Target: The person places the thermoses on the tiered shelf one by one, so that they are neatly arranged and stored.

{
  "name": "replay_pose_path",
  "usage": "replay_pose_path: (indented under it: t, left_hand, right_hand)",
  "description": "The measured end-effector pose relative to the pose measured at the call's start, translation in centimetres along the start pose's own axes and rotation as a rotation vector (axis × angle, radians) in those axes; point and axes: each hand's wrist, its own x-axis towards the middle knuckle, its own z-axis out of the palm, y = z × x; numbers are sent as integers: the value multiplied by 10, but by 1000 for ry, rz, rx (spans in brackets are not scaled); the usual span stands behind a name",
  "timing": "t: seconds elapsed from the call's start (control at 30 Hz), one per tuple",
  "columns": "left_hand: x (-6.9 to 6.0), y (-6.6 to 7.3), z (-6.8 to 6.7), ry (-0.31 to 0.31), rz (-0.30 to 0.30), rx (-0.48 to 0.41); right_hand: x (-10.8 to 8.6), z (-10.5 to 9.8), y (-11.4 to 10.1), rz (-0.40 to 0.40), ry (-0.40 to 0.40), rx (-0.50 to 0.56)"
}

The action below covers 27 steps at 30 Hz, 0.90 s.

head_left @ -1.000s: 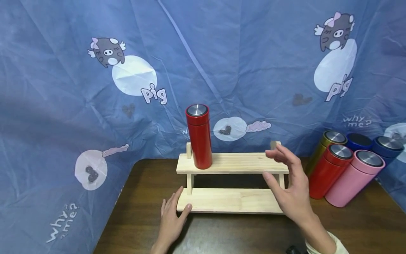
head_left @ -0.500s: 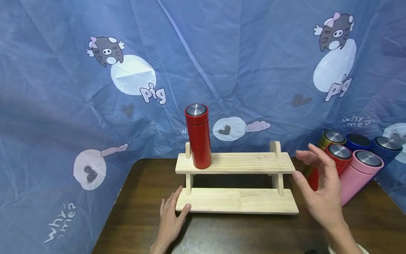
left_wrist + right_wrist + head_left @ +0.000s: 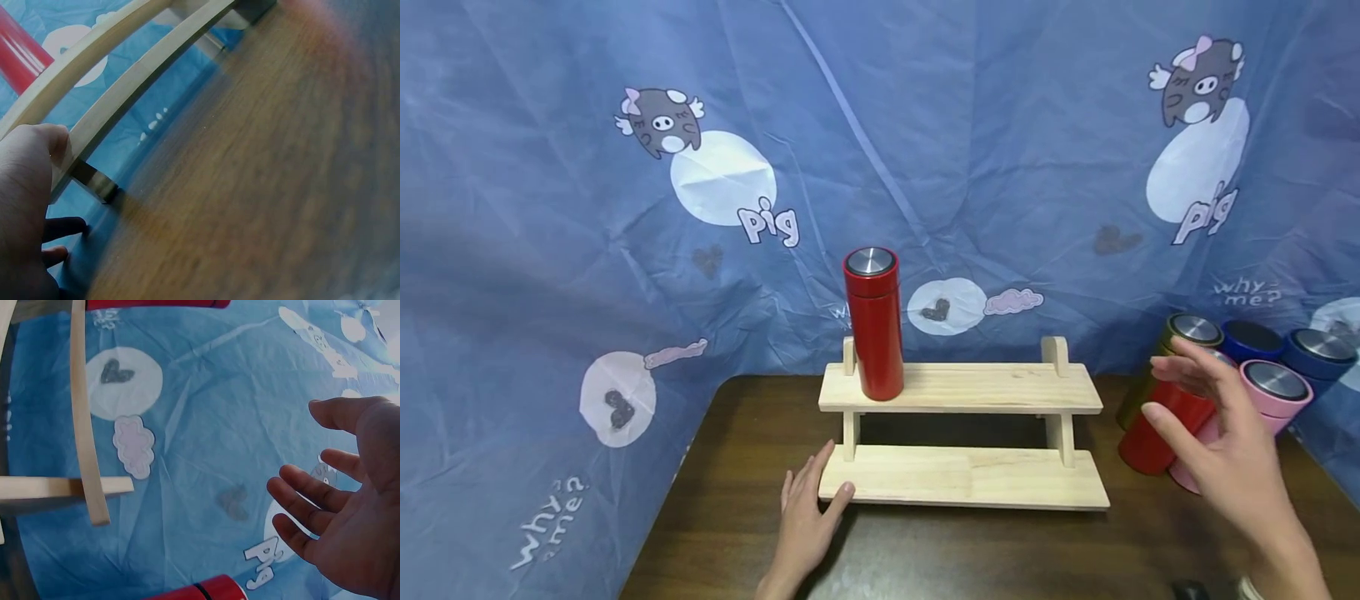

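Observation:
My left hand (image 3: pixel 802 525) holds the left front corner of a two-tier wooden shelf (image 3: pixel 925 475), thumb at the front edge and fingers along the end. The left wrist view shows that thumb against the lower board. On the upper tier, at the left, a red thermos bottle (image 3: pixel 877 333) stands upright. My right hand (image 3: pixel 1236 454) hovers at the right with fingers spread in a loose curve and nothing between them. In the head view it partly covers a second red thermos bottle (image 3: pixel 1153 437) and a pink thermos bottle (image 3: pixel 1273 392).
Behind the red and pink bottles stand a gold-green thermos bottle (image 3: pixel 1142 392) and two blue ones, the nearer-middle blue bottle (image 3: pixel 1253 337) and the far-right blue bottle (image 3: pixel 1318 350). A blue printed cloth (image 3: pixel 1000 167) hangs behind the brown table (image 3: pixel 962 550).
My right hand has moved right, from in front of the shelf's right end to in front of the grouped bottles. My left hand stays at the shelf corner.

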Motion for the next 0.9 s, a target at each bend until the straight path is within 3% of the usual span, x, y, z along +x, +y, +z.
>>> replay_pose_path:
  t: [0.2,0.43,0.9]
  left_hand:
    - [0,-2,1,10,7,-7]
    - [2,-5,3,-2,-4,-10]
    - [0,-2,2,18,19,0]
  right_hand:
    - [0,-16,3,62,2,-120]
    - [-4,-38,14,140,89,-242]
    - [-1,-68,41,126,276,-200]
